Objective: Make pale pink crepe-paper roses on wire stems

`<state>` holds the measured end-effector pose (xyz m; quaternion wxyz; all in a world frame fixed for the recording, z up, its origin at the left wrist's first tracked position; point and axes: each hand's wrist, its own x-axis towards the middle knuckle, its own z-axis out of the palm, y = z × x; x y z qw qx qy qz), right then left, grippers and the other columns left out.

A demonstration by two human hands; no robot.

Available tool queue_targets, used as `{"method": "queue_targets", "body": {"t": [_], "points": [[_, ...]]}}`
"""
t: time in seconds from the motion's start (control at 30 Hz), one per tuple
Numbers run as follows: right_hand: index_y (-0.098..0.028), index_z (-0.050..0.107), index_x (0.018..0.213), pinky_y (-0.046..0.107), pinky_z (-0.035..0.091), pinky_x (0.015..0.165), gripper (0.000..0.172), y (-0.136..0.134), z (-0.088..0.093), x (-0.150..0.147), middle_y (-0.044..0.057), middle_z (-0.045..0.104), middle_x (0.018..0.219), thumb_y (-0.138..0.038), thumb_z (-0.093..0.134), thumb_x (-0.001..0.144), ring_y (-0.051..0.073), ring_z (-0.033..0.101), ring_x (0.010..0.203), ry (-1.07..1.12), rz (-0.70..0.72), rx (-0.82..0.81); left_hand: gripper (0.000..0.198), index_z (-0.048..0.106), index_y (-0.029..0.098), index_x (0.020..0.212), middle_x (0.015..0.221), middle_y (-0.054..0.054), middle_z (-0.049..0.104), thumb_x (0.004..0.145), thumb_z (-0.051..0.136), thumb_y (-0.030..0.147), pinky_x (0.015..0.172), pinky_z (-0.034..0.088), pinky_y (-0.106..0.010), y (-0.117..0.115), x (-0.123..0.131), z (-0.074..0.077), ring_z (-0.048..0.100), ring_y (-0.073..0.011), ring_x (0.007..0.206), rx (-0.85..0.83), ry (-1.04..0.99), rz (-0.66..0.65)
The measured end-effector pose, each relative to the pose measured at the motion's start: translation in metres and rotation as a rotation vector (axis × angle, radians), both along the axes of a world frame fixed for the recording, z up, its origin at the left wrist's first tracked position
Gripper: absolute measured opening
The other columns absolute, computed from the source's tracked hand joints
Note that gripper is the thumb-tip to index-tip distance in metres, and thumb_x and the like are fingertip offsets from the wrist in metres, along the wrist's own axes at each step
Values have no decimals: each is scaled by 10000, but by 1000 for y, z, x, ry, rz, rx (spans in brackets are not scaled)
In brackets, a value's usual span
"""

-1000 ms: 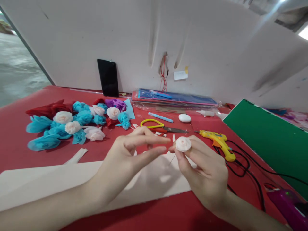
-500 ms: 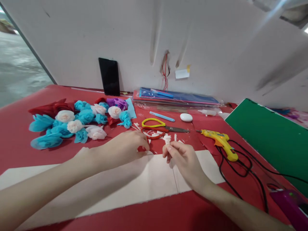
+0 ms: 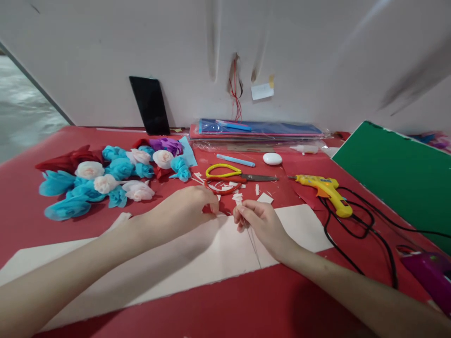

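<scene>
My right hand pinches a small white paper flower bud on a thin wire stem. The stem slants down over a long pale paper strip. To its left, my left hand is closed, thumb and index together at the far edge of that strip; the hand hides part of the paper there. Just beyond both hands lie scissors with one yellow and one red handle loop. White paper scraps lie around them.
Blue, white, red and purple fabric-like flowers are heaped at the left. A yellow glue gun with a black cord lies right, before a green board. Behind are a white oval object, a blue pen and a leaning black phone.
The view has shifted slightly. My right hand has moved a little left with the bud, showing a white scrap beside it. My left hand keeps its pose at the paper edge.
</scene>
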<state>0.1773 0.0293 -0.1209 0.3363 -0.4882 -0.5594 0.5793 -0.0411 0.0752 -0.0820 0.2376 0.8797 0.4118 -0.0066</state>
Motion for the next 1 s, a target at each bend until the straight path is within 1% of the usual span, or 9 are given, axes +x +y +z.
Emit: {"method": "queue_targets", "body": {"t": [0.1,0.17,0.37,0.6,0.7,0.83,1.0], "points": [[-184,663,1322,471,638,917,330,0,0,0,104,703,1322,-357,687,1043,260,730,1091,4,-3,-5,271,687,180,1214,1218,-85,723,1029,682,378,895,640,-445,2,1,-1,725,-240,1019,-15,9,78],[-184,665,1320,470,638,917,327,-1,1,0,104,704,1319,-357,686,1043,259,730,1089,0,-7,-5,281,684,178,1223,1230,-88,720,1026,685,379,909,638,-457,4,2,-1,724,-247,1038,-29,-2,106],[-183,669,1311,466,639,914,318,-2,5,-2,102,709,1310,-356,685,1044,255,732,1081,-28,-16,-5,269,688,179,1217,1246,-91,718,1024,690,366,923,635,-463,3,7,2,721,-250,1059,-102,-27,117],[-180,670,1307,462,640,905,318,-2,3,-2,100,713,1296,-359,685,1044,252,735,1068,-26,-20,6,255,695,171,1190,1211,-84,728,1023,692,364,918,635,-460,-2,12,6,725,-247,1042,-155,-108,166],[-181,672,1302,459,640,903,312,-2,3,-1,99,715,1292,-361,681,1047,250,735,1063,-13,-18,15,262,692,169,1195,1216,-87,726,1021,695,365,930,631,-471,-2,11,4,723,-252,1059,-182,-168,185],[-182,675,1294,453,642,896,306,-2,2,0,97,718,1283,-363,678,1048,245,737,1052,5,-10,24,274,686,165,1200,1178,-81,732,1025,689,376,889,641,-449,-1,10,2,731,-237,1001,-220,-223,184],[-179,675,1292,449,643,888,306,-2,2,0,96,720,1274,-364,679,1048,243,738,1043,11,-13,25,277,683,167,1211,1204,-85,725,1019,698,366,904,639,-459,-2,11,-4,727,-244,1028,-233,-233,201]]}}
